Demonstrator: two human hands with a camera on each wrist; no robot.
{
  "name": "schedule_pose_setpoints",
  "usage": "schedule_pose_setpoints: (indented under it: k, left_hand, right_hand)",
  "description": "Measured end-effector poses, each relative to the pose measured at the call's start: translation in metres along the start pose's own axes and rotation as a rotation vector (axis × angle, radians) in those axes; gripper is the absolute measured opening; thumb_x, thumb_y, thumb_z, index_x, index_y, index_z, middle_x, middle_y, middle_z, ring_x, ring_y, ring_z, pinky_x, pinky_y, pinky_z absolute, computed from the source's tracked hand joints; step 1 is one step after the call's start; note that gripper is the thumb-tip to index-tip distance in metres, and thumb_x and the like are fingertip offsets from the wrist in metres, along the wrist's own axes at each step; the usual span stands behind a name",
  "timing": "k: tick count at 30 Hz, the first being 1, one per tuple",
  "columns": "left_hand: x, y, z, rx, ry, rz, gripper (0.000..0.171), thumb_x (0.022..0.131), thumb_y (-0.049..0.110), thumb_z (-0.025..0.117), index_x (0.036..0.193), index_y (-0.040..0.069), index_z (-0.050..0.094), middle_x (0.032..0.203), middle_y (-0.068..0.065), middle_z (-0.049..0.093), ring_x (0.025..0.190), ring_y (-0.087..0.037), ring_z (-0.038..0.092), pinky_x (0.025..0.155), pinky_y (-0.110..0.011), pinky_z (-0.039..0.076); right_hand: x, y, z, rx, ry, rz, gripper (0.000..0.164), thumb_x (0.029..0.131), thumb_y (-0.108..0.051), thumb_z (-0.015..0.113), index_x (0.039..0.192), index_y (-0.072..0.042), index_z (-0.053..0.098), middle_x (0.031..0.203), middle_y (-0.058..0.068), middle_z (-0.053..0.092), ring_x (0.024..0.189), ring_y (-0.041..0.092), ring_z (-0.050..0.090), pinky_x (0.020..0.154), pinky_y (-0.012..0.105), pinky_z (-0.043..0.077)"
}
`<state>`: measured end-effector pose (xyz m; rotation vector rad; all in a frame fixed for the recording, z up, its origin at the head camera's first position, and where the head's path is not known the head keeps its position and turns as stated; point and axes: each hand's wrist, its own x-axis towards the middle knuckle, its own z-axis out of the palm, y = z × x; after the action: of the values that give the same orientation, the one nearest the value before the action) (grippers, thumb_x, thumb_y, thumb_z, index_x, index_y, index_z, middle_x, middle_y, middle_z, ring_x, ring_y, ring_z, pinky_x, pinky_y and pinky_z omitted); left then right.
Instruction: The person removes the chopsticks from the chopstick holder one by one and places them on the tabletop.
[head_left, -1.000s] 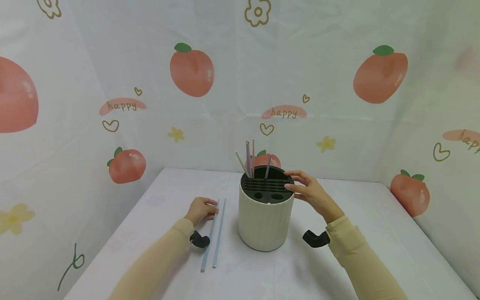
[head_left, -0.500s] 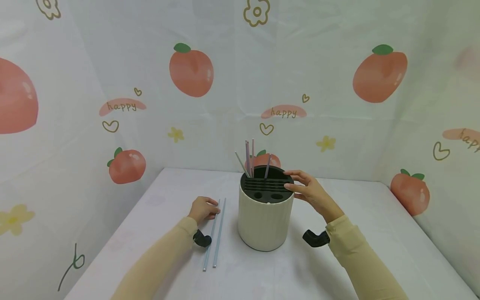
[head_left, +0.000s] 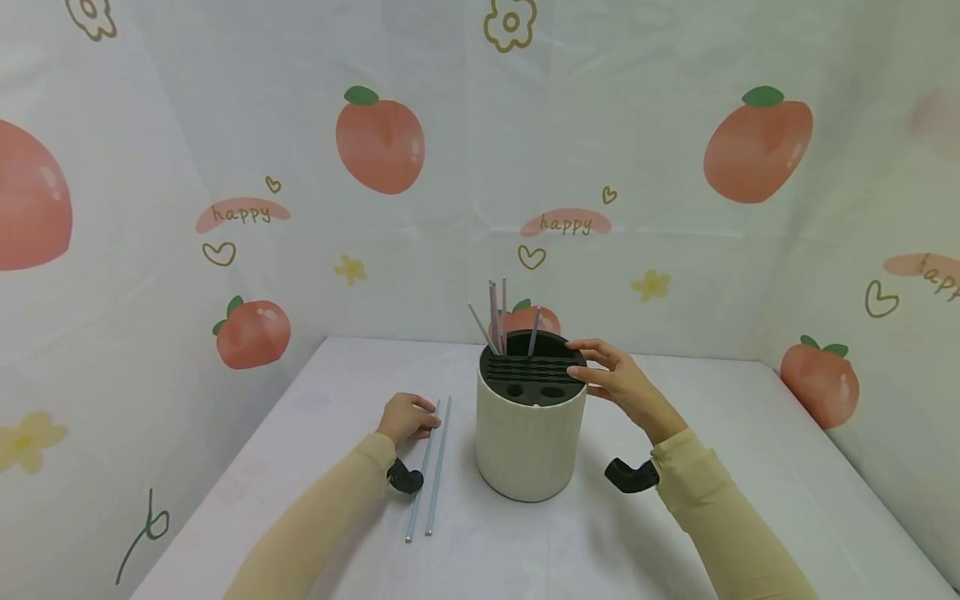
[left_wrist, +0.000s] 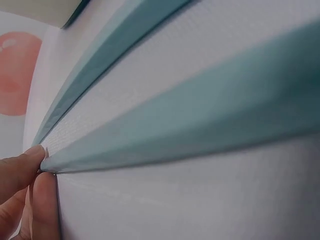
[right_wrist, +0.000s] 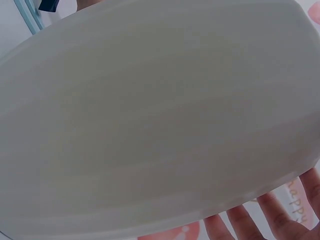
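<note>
Two thin light-blue sticks lie side by side on the white table, left of a round cream holder (head_left: 528, 454) with a black slotted top (head_left: 534, 371). My left hand (head_left: 407, 417) pinches the far end of the left stick (head_left: 415, 510) between thumb and fingertips. The right-hand stick (head_left: 438, 467) lies just beside it, untouched. In the left wrist view the pinched stick (left_wrist: 180, 117) runs wide toward the camera. My right hand (head_left: 626, 387) rests its extended fingers on the right side of the holder's rim; the right wrist view shows fingertips (right_wrist: 240, 217) along its wall.
Several thin pink, purple and pale sticks (head_left: 504, 312) stand in the holder's rear opening. Slots and two round holes mark its top. A white cloth wall printed with peaches (head_left: 379, 148) closes off the table's back and sides.
My left hand has shifted slightly right, and the near end of the left stick has swung a little toward the other stick. The right hand and holder stay put.
</note>
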<state>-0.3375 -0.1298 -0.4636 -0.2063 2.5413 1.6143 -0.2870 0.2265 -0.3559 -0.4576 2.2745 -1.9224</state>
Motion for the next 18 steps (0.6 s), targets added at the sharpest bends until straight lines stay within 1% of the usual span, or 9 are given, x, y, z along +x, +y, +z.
schedule_pose_setpoints:
  k: [5, 9, 11, 12, 14, 15, 17, 18]
  left_hand:
    - [0.001, 0.0, -0.001, -0.001, -0.007, -0.016, 0.025, 0.076, -0.001, 0.078, 0.1, -0.004, 0.068, 0.081, -0.011, 0.067, 0.058, -0.01, 0.061, 0.054, -0.021, 0.057]
    - [0.006, -0.001, -0.003, -0.006, -0.017, -0.037, 0.026, 0.077, 0.002, 0.078, 0.1, -0.002, 0.068, 0.08, -0.01, 0.069, 0.058, -0.01, 0.062, 0.054, -0.021, 0.057]
    - [0.008, 0.002, -0.006, -0.033, -0.024, -0.043, 0.027, 0.079, 0.003, 0.077, 0.103, -0.003, 0.068, 0.081, -0.01, 0.069, 0.061, -0.011, 0.063, 0.056, -0.021, 0.057]
    - [0.007, 0.005, -0.008, -0.058, -0.031, -0.041, 0.028, 0.08, 0.003, 0.076, 0.106, -0.004, 0.067, 0.086, -0.012, 0.07, 0.066, -0.016, 0.066, 0.059, -0.023, 0.058]
    - [0.006, 0.015, -0.015, -0.126, -0.053, -0.014, 0.032, 0.084, 0.005, 0.073, 0.113, -0.006, 0.064, 0.096, -0.016, 0.07, 0.08, -0.025, 0.069, 0.068, -0.026, 0.06]
    - [0.005, 0.023, -0.019, -0.161, -0.072, 0.013, 0.034, 0.086, 0.005, 0.071, 0.117, -0.007, 0.062, 0.103, -0.018, 0.069, 0.088, -0.027, 0.069, 0.074, -0.028, 0.06]
    - [0.001, 0.042, -0.029, -0.227, -0.119, 0.091, 0.038, 0.091, 0.006, 0.066, 0.125, -0.007, 0.057, 0.117, -0.02, 0.065, 0.1, -0.028, 0.066, 0.086, -0.033, 0.058]
    - [-0.002, 0.053, -0.034, -0.254, -0.144, 0.133, 0.04, 0.092, 0.007, 0.065, 0.129, -0.007, 0.055, 0.12, -0.02, 0.064, 0.103, -0.027, 0.065, 0.089, -0.035, 0.057]
  right_hand:
    - [0.0, 0.0, 0.001, 0.019, -0.002, -0.01, 0.041, 0.093, -0.016, 0.063, 0.132, -0.011, 0.05, 0.139, 0.017, 0.043, 0.101, 0.008, 0.062, 0.092, 0.029, 0.05]
    - [0.0, -0.001, 0.001, 0.028, 0.0, -0.014, 0.039, 0.093, -0.014, 0.063, 0.13, -0.013, 0.052, 0.134, 0.012, 0.046, 0.099, 0.008, 0.062, 0.088, 0.026, 0.05]
    - [0.0, -0.001, 0.001, 0.027, -0.001, -0.015, 0.038, 0.093, -0.015, 0.063, 0.13, -0.013, 0.052, 0.133, 0.011, 0.047, 0.1, 0.008, 0.062, 0.089, 0.026, 0.05]
    - [0.0, -0.001, 0.001, 0.027, -0.002, -0.014, 0.038, 0.093, -0.015, 0.063, 0.13, -0.013, 0.052, 0.133, 0.011, 0.046, 0.1, 0.008, 0.062, 0.089, 0.026, 0.05]
    - [0.0, -0.001, 0.001, 0.024, -0.005, -0.015, 0.039, 0.094, -0.015, 0.063, 0.131, -0.013, 0.051, 0.134, 0.012, 0.046, 0.101, 0.008, 0.062, 0.09, 0.027, 0.05]
    - [0.0, -0.001, 0.001, 0.021, -0.006, -0.015, 0.039, 0.094, -0.015, 0.063, 0.131, -0.013, 0.051, 0.135, 0.012, 0.046, 0.102, 0.008, 0.061, 0.09, 0.027, 0.05]
    - [0.0, 0.0, 0.001, 0.019, -0.007, -0.015, 0.039, 0.094, -0.015, 0.062, 0.131, -0.012, 0.051, 0.135, 0.013, 0.046, 0.102, 0.008, 0.062, 0.09, 0.027, 0.05]
    - [0.0, 0.0, 0.001, 0.021, -0.007, -0.014, 0.039, 0.094, -0.015, 0.062, 0.131, -0.012, 0.051, 0.135, 0.013, 0.046, 0.101, 0.008, 0.062, 0.089, 0.027, 0.05]
